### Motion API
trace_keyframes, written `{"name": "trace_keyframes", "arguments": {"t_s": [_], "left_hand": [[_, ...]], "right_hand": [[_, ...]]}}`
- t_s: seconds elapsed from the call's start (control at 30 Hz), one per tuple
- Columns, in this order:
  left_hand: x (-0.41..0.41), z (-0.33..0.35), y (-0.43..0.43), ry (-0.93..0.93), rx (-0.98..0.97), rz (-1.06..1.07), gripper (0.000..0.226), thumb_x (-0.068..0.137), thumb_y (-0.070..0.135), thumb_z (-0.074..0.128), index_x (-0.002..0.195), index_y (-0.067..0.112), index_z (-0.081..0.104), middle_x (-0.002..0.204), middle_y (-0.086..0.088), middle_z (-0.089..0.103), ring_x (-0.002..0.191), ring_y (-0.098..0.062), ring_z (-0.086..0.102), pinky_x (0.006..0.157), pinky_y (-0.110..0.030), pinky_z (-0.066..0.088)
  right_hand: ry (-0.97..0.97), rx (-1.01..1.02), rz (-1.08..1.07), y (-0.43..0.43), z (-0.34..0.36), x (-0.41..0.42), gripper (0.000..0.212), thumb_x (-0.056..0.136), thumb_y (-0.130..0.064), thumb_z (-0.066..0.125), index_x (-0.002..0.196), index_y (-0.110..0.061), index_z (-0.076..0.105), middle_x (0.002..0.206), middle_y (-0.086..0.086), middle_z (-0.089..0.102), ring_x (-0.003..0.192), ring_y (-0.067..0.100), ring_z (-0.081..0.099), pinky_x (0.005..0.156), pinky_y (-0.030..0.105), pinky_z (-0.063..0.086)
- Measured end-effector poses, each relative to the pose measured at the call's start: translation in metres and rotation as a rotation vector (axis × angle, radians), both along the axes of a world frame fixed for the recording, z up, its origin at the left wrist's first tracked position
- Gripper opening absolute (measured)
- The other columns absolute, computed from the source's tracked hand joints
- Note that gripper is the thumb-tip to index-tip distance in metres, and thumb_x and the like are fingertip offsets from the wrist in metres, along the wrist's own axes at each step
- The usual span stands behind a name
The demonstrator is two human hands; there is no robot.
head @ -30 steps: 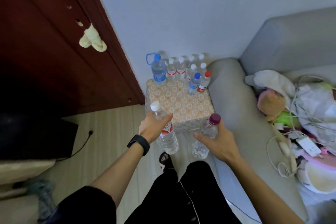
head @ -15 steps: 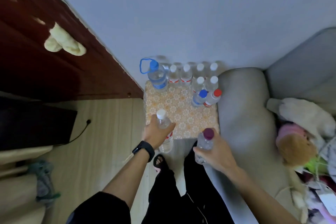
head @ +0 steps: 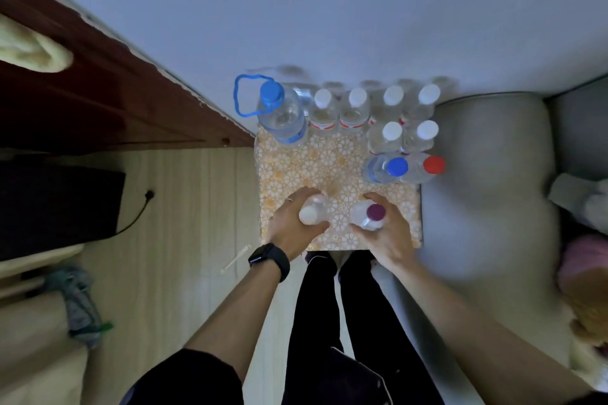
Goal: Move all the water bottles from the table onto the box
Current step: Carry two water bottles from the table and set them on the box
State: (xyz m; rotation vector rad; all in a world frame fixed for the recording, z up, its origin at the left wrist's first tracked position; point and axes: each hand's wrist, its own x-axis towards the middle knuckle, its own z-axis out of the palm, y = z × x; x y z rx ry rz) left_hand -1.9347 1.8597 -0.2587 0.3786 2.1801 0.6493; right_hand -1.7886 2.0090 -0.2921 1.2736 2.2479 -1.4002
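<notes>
Over the near edge of the box (head: 329,161), the left hand (head: 292,227) is gripping a white-capped bottle (head: 314,214) with fingers curled round its body, and the right hand (head: 388,237) is wrapping a purple-capped bottle (head: 371,215) the same way. A second ago both bottles were hanging short of the box, above the floor; now they are sitting over its patterned top, side by side and slightly apart. By my reading, this pair is arriving at its place and only needs setting down and letting go.

Along the far edge of the box a large blue-capped bottle (head: 279,112) and a row of white-capped bottles (head: 357,108) are already standing, with a small blue-capped bottle (head: 391,168) and a red-capped bottle (head: 427,168) toward the right edge.

Both hands are hiding the bases of the held bottles, so I cannot tell whether they are touching the box yet. No tabletop is showing, so how many bottles are still waiting there is unknown. Right of the box, a grey sofa arm (head: 487,174) is blurring out.
</notes>
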Motion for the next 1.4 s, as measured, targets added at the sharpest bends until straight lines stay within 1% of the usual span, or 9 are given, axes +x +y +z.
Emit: {"name": "trace_keyframes", "arguments": {"t_s": [0.17, 0.27, 0.37, 0.5, 0.6, 0.8, 0.97, 1.17, 1.4], "left_hand": [[-0.007, -0.004, -0.020, -0.042, -0.031, -0.070, 0.069, 0.074, 0.040, 0.082, 0.132, 0.053, 0.047, 0.140, 0.019, 0.056, 0.114, -0.013, 0.061, 0.084, -0.029, 0.051], [-0.009, 0.001, -0.023, -0.046, -0.044, -0.096, 0.071, 0.078, 0.041, 0.080, 0.135, 0.056, 0.042, 0.147, 0.013, 0.051, 0.121, -0.017, 0.058, 0.094, -0.038, 0.052], [-0.008, 0.007, -0.022, -0.044, 0.006, -0.072, 0.061, 0.083, 0.044, 0.074, 0.134, 0.056, 0.044, 0.144, 0.013, 0.052, 0.110, -0.014, 0.064, 0.091, -0.041, 0.055], [-0.008, 0.017, -0.014, 0.157, -0.106, -0.242, 0.047, 0.093, 0.053, 0.060, 0.138, 0.049, 0.049, 0.153, 0.015, 0.039, 0.105, -0.019, 0.068, 0.084, -0.034, 0.054], [-0.008, 0.021, -0.006, 0.231, -0.203, -0.393, 0.049, 0.097, 0.051, 0.053, 0.143, 0.039, 0.043, 0.161, 0.012, 0.028, 0.111, -0.024, 0.066, 0.083, -0.035, 0.049], [-0.020, 0.016, 0.006, 0.215, -0.154, -0.418, 0.046, 0.100, 0.050, 0.049, 0.138, 0.025, 0.045, 0.144, 0.004, 0.054, 0.106, -0.027, 0.066, 0.082, -0.039, 0.052], [-0.043, 0.016, 0.027, 0.230, -0.076, -0.359, 0.042, 0.099, 0.046, 0.053, 0.130, 0.019, 0.047, 0.117, -0.004, 0.069, 0.095, -0.029, 0.067, 0.076, -0.039, 0.050], [-0.060, 0.018, 0.059, 0.239, -0.002, -0.332, 0.047, 0.098, 0.042, 0.058, 0.136, 0.019, 0.045, 0.118, -0.006, 0.070, 0.100, -0.031, 0.067, 0.082, -0.041, 0.052], [-0.073, 0.003, 0.085, 0.280, 0.038, -0.300, 0.041, 0.099, 0.037, 0.058, 0.133, 0.018, 0.048, 0.120, -0.005, 0.068, 0.100, -0.029, 0.067, 0.081, -0.039, 0.050]], "right_hand": [[-0.032, -0.058, 0.009, -0.005, -0.004, 0.007, 0.069, 0.077, -0.046, 0.084, 0.136, -0.027, 0.054, 0.132, -0.009, 0.062, 0.121, 0.012, 0.059, 0.100, 0.017, 0.038], [-0.040, -0.060, 0.096, -0.001, 0.002, 0.007, 0.070, 0.081, -0.050, 0.078, 0.140, -0.026, 0.050, 0.138, -0.008, 0.058, 0.125, 0.012, 0.056, 0.104, 0.021, 0.040], [-0.054, 0.030, 0.197, 0.004, 0.006, 0.007, 0.068, 0.085, -0.056, 0.071, 0.143, -0.028, 0.048, 0.143, -0.006, 0.054, 0.128, 0.014, 0.053, 0.107, 0.029, 0.042], [-0.238, 0.263, 0.457, 0.008, 0.021, -0.003, 0.059, 0.096, -0.049, 0.054, 0.147, -0.024, 0.040, 0.135, 0.008, 0.056, 0.105, 0.032, 0.067, 0.082, 0.043, 0.055], [-0.378, 0.426, 0.594, 0.009, 0.038, -0.015, 0.063, 0.098, -0.053, 0.044, 0.148, -0.018, 0.027, 0.111, 0.013, 0.065, 0.089, 0.036, 0.069, 0.065, 0.039, 0.050], [-0.417, 0.502, 0.751, 0.012, 0.054, -0.032, 0.044, 0.103, -0.029, 0.039, 0.140, -0.006, 0.034, 0.090, 0.008, 0.069, 0.083, 0.032, 0.070, 0.057, 0.034, 0.041], [-0.348, 0.513, 0.686, 0.024, 0.072, -0.054, 0.039, 0.104, -0.040, 0.039, 0.129, -0.010, 0.042, 0.088, 0.007, 0.069, 0.077, 0.031, 0.069, 0.056, 0.033, 0.043], [-0.281, 0.571, 0.578, 0.041, 0.080, -0.088, 0.042, 0.104, -0.046, 0.040, 0.122, -0.008, 0.045, 0.073, 0.001, 0.058, 0.067, 0.026, 0.067, 0.049, 0.030, 0.039], [-0.243, 0.606, 0.476, 0.061, 0.060, -0.132, 0.048, 0.104, -0.042, 0.043, 0.134, -0.005, 0.038, 0.087, 0.010, 0.071, 0.077, 0.031, 0.071, 0.051, 0.033, 0.040]]}}
